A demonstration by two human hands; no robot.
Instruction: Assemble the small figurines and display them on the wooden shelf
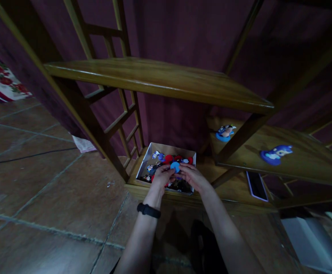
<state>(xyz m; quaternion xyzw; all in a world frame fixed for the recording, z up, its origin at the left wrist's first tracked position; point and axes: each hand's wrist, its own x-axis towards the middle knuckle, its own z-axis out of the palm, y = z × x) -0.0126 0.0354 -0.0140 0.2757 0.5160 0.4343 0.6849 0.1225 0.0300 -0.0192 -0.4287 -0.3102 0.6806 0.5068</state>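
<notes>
Between the fingers of both hands is a round blue disc, similar to the bases under the figurines on the shelf; whatever may be attached below it is hidden. My left hand grips its left side, and my right hand has its fingers on the right edge. Both are over a shallow white-edged box on the low wooden shelf. Inside the box lie several small figurines in blue, red and black, partly covered by my hands.
To the right, a figurine on a blue base and a purple-blue figurine lie on a raised wooden shelf. A phone rests below it. An upper wooden shelf overhangs the box. A grey-white box stands at lower right.
</notes>
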